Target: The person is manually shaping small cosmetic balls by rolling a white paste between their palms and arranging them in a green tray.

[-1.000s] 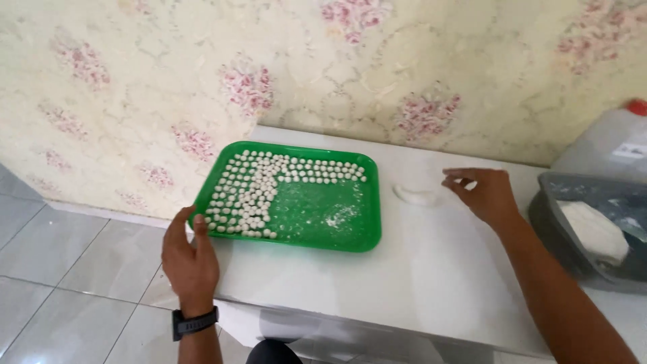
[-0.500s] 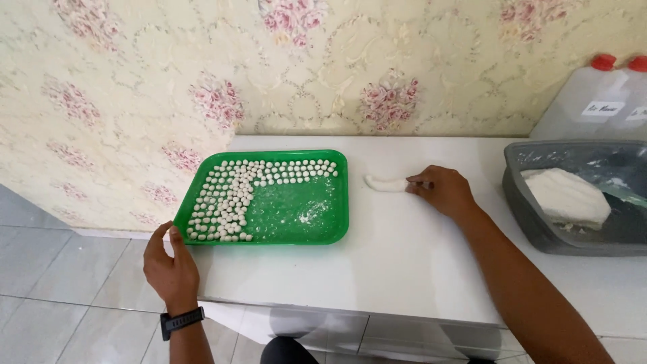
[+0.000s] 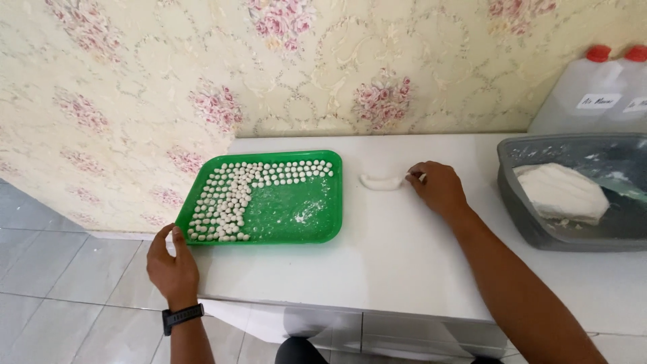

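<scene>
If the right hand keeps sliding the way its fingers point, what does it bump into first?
The right hand points left along the white counter. First comes the small strip of white dough at its fingertips, probably touching already. Beyond that lies the green tray.

At the far right end of your worktop (image 3: 404, 269), against the flowered wall, stood two translucent whitish plastic jugs. The left jug (image 3: 573, 101) and the right jug (image 3: 630, 94) each wore a red screw cap, and they stood touching side by side behind the grey tub (image 3: 512, 195). Each jug carried a small white rectangular label (image 3: 598, 101) on its shoulder, the second label (image 3: 637, 104) cut by the picture's edge. You had no signs or screens before you.
</scene>
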